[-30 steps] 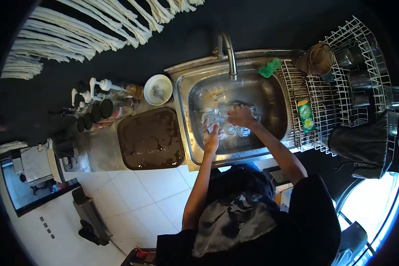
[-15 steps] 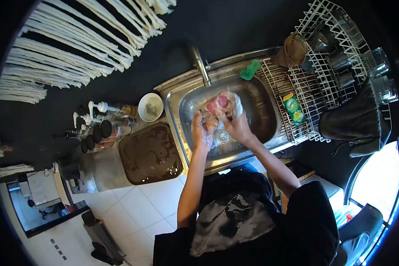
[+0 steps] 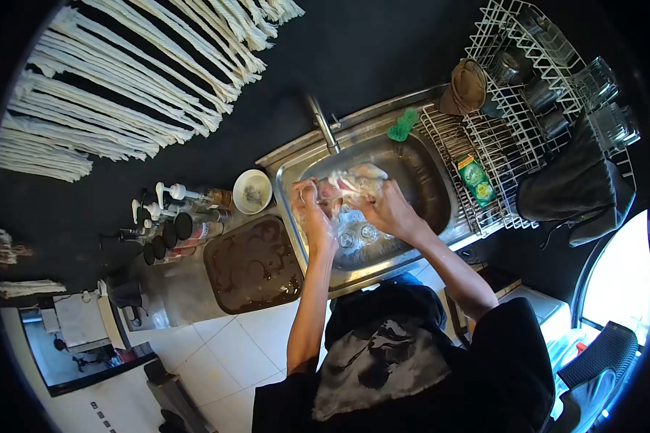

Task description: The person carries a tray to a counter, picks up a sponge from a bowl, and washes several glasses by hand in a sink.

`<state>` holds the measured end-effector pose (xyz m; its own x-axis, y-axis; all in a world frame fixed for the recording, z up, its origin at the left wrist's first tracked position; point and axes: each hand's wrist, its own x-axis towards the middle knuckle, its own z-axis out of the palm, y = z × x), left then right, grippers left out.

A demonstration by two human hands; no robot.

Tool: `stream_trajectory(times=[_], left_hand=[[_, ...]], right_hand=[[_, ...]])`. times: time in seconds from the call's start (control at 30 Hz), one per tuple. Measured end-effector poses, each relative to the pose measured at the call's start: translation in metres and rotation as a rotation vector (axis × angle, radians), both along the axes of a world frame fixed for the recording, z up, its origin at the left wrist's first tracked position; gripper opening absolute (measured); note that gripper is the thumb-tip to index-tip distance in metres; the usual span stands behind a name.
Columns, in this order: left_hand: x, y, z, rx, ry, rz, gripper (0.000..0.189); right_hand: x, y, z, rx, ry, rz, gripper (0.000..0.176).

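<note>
Over the steel sink [image 3: 433, 173], both hands are close together around a wet, soapy-looking pink-and-white cloth-like bundle [image 3: 361, 180]. My right hand [image 3: 393, 213] has its fingers closed on the bundle's near right side. Opposite it, my left hand [image 3: 316, 216] is closed too, its fingers curled at the bundle's left end; I cannot tell what lies inside that grip. Below the hands, clear round glass-like items [image 3: 357, 234] rest in the sink basin. The faucet [image 3: 323, 126] stands just behind the hands.
A green sponge [image 3: 403, 125] lies on the sink's back rim. Right is a wire rack [image 3: 509, 137] with glasses, a brown cloth item [image 3: 464, 88] and a green-yellow sponge packet [image 3: 477, 180]. Left are a white bowl [image 3: 253, 192], a brown tray [image 3: 253, 263] and several bottles [image 3: 188, 216].
Both hands have shifted slightly, the left one a little leftward. The bundle is turned, with less of its pink side showing. The whole view has tilted a bit.
</note>
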<state>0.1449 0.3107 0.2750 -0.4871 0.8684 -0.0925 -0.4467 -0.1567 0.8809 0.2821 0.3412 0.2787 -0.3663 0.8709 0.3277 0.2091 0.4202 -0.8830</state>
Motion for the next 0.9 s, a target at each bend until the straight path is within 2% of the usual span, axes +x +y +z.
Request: stream_trajectory(times=[0.03, 0.13, 0.2, 0.27, 0.33, 0.37, 0.43, 0.47, 0.53, 0.57, 0.6, 0.63, 0.7, 0.73, 0.8, 0.87, 0.9], left_hand=[[-0.001, -0.001, 0.001, 0.001, 0.006, -0.005, 0.011], [0.001, -0.004, 0.008, -0.038, 0.057, 0.000, 0.010], [-0.006, -0.004, 0.008, -0.031, 0.139, -0.123, 0.010], [-0.004, -0.004, 0.013, -0.050, 0.219, -0.134, 0.011], [-0.004, -0.003, 0.020, -0.070, 0.301, -0.139, 0.012], [-0.005, -0.002, 0.022, -0.016, 0.347, -0.170, 0.012], [-0.006, -0.002, 0.026, 0.038, 0.392, -0.191, 0.012], [-0.007, -0.001, 0.028, 0.053, 0.342, -0.194, 0.011], [-0.008, 0.003, 0.022, 0.068, 0.293, -0.199, 0.011], [-0.007, 0.009, 0.016, 0.073, 0.364, -0.096, 0.015], [-0.006, 0.013, 0.011, 0.079, 0.434, 0.008, 0.020], [-0.005, 0.012, 0.005, 0.079, 0.434, 0.011, 0.020], [0.004, 0.010, 0.022, 0.073, 0.254, -0.024, 0.030], [0.005, 0.008, 0.030, 0.076, 0.257, -0.022, 0.030], [0.004, 0.001, 0.042, 0.097, 0.363, -0.198, 0.033], [0.005, 0.000, 0.048, 0.135, 0.418, -0.166, 0.033], [0.006, 0.002, 0.051, 0.172, 0.470, -0.138, 0.034]], right_hand=[[0.002, 0.001, 0.001, -0.082, -0.084, 0.057, 0.028], [0.008, 0.003, 0.015, -0.122, -0.139, 0.140, 0.024], [0.011, 0.004, 0.026, -0.070, -0.078, 0.174, 0.022], [0.012, 0.008, 0.023, -0.017, -0.020, 0.207, 0.020], [0.010, 0.013, 0.007, -0.469, 0.187, 0.333, 0.017], [0.011, 0.012, 0.008, -0.473, 0.186, 0.337, 0.017], [0.012, 0.012, 0.014, -0.728, 0.390, 0.370, 0.015], [0.009, 0.011, 0.012, -0.728, 0.385, 0.379, 0.015], [0.001, 0.003, 0.005, -0.507, 0.293, 0.102, 0.016], [-0.002, 0.002, 0.006, -0.502, 0.294, 0.100, 0.016], [-0.005, 0.000, 0.007, -0.187, 0.266, -0.069, 0.016], [-0.007, -0.003, 0.008, 0.124, 0.232, -0.231, 0.017], [-0.004, -0.008, 0.017, 0.032, 0.260, -0.208, 0.018], [-0.002, -0.008, 0.020, -0.058, 0.287, -0.195, 0.021], [-0.005, -0.009, 0.008, -0.087, 0.291, -0.191, 0.023], [-0.013, -0.013, 0.007, -0.279, 0.556, -0.210, 0.020], [-0.014, -0.011, 0.011, -0.276, 0.560, -0.220, 0.020]])
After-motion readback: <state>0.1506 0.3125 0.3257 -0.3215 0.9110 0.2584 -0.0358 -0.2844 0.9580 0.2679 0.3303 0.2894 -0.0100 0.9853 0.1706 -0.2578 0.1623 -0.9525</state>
